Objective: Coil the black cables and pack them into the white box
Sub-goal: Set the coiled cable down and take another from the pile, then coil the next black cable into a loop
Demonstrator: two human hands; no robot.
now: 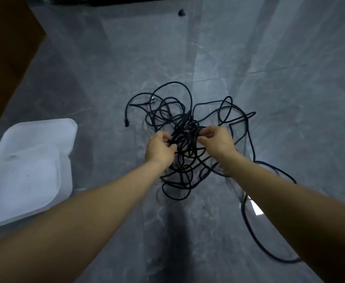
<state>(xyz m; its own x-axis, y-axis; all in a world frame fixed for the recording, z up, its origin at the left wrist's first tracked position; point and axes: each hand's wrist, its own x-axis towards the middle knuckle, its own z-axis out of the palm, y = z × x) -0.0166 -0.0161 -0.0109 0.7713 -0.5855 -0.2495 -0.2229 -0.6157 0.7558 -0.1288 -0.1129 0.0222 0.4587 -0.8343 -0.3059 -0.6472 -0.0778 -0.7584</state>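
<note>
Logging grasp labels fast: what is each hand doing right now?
Left hand: closed, gripping strands of the black cables.
Right hand: closed, pinching strands of the same tangle.

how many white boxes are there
2, both on the floor at left: one box nearer the camera, the other box just behind it, partly hidden.

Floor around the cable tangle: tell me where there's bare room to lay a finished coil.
Bare grey floor lies between the white box and the black cables, and beyond the tangle. It is crowded where the left hand and right hand grip strands, and rightward, where loops trail.
</note>
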